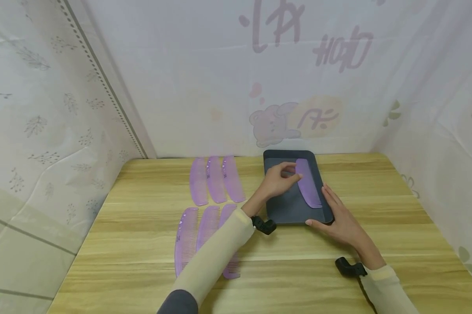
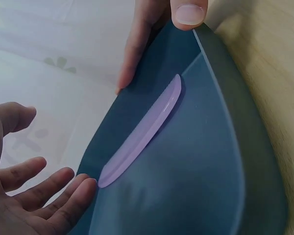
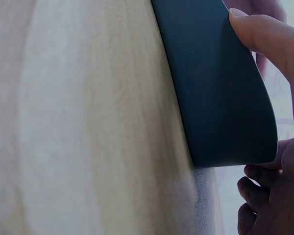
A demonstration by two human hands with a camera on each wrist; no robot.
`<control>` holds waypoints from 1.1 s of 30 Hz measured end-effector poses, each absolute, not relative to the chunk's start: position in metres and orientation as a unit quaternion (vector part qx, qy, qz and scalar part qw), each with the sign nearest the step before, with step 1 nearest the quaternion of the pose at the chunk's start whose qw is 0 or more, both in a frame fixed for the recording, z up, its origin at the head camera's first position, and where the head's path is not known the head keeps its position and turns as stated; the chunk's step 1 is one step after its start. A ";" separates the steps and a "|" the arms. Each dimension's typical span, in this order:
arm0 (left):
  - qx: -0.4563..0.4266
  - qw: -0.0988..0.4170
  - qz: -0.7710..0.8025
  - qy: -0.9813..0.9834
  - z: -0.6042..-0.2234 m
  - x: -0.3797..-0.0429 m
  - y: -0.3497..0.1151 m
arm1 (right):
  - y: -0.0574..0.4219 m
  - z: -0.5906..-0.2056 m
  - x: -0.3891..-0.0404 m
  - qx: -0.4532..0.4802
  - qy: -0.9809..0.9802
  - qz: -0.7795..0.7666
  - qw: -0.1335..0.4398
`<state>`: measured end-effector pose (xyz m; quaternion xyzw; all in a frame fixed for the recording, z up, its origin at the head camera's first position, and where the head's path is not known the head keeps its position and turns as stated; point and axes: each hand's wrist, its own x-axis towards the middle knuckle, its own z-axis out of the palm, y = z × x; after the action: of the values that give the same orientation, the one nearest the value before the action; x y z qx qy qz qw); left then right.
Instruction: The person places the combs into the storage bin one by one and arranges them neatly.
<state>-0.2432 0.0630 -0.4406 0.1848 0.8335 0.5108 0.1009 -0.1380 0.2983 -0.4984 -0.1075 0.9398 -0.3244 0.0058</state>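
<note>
A purple comb (image 1: 308, 185) lies inside a dark tray (image 1: 284, 211), along its right side, teeth toward the right wall. My left hand (image 1: 278, 179) is over the tray beside the comb. In the left wrist view, the thumb and fingers of the left hand (image 2: 44, 196) are spread apart, with fingertips close to one end of the comb (image 2: 142, 129); whether they touch it I cannot tell. My right hand (image 1: 343, 222) grips the tray's near right corner, thumb on the front rim and fingers along the right side. In the right wrist view, its thumb (image 3: 264, 36) lies on the rim.
Left of the tray, more purple combs lie in two rows on the wooden table (image 1: 141, 244). Three are in the far row (image 1: 216, 181); the near row (image 1: 186, 240) is partly covered by my left sleeve. A printed cloth (image 1: 204, 78) hangs behind the table.
</note>
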 end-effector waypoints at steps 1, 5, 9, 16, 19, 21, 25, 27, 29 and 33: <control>0.187 0.100 0.510 0.834 -0.440 -0.242 0.062 | 0.298 -0.498 -0.138 -0.108 0.939 -0.326 0.005; 0.193 0.095 0.504 0.836 -0.439 -0.239 0.055 | 0.299 -0.499 -0.137 -0.109 0.939 -0.326 0.004; 0.194 0.092 0.499 0.840 -0.436 -0.234 0.047 | 0.299 -0.499 -0.138 -0.110 0.939 -0.327 0.004; 0.204 0.081 0.497 0.840 -0.434 -0.231 0.031 | 0.299 -0.499 -0.138 -0.108 0.939 -0.326 0.003; 0.207 0.071 0.496 0.840 -0.433 -0.231 0.024 | 0.299 -0.500 -0.139 -0.109 0.939 -0.327 0.002; 0.209 0.066 0.500 0.838 -0.433 -0.231 0.020 | 0.299 -0.500 -0.139 -0.110 0.939 -0.327 0.002; 0.206 0.058 0.492 0.844 -0.431 -0.231 0.011 | 0.300 -0.500 -0.138 -0.112 0.938 -0.327 -0.001; 0.198 0.056 0.482 0.852 -0.430 -0.230 0.007 | 0.300 -0.500 -0.138 -0.113 0.938 -0.327 -0.003; 0.190 0.053 0.471 0.860 -0.428 -0.230 0.003 | 0.300 -0.500 -0.138 -0.113 0.938 -0.326 -0.003; 0.181 0.042 0.461 0.868 -0.426 -0.230 -0.005 | 0.299 -0.500 -0.138 -0.110 0.939 -0.326 0.000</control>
<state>-0.2295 -0.0047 -0.4262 0.1812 0.8678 0.4609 0.0420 -0.1377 0.2994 -0.4995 -0.1098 0.9390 -0.3258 0.0000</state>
